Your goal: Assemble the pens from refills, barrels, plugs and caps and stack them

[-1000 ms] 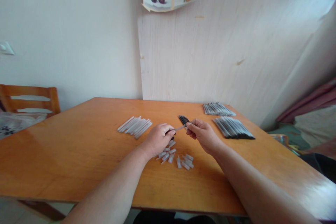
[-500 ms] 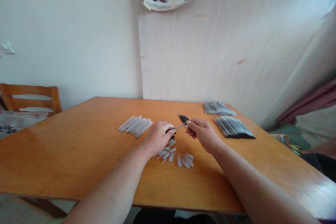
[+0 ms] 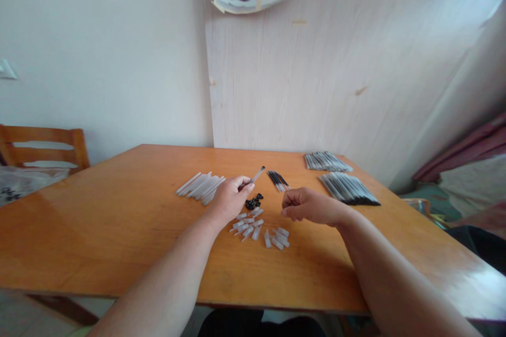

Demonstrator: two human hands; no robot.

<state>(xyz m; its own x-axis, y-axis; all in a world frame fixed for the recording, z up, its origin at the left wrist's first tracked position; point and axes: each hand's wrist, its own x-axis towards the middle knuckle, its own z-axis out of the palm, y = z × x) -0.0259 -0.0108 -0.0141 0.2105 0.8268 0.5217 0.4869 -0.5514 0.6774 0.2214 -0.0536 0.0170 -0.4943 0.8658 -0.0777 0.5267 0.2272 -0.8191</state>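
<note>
My left hand [image 3: 232, 196] is closed around a translucent pen barrel [image 3: 258, 174] that slants up to the right, with a dark piece at its upper end. To its right, my right hand [image 3: 302, 204] hangs over the table with curled fingers; whatever they may hold is hidden. Between and below the hands lie small black plugs [image 3: 254, 201] in a heap. Several short translucent pieces with narrow tips [image 3: 247, 227] are scattered nearer to me. Just beyond my right hand lies a bundle of thin black pen refills [image 3: 279, 180].
Clear barrels [image 3: 200, 188] lie in a pile left of my left hand. Two rows of dark-filled pens, a near one [image 3: 348, 188] and a far one [image 3: 326, 161], rest at the right of the wooden table [image 3: 118, 231]. A chair [image 3: 43, 145] stands at the left.
My hands have moved apart. The right hand has let go of the barrel and drawn down toward me, fingers curled. The left hand keeps the barrel, now tilted up; the black plugs are uncovered.
</note>
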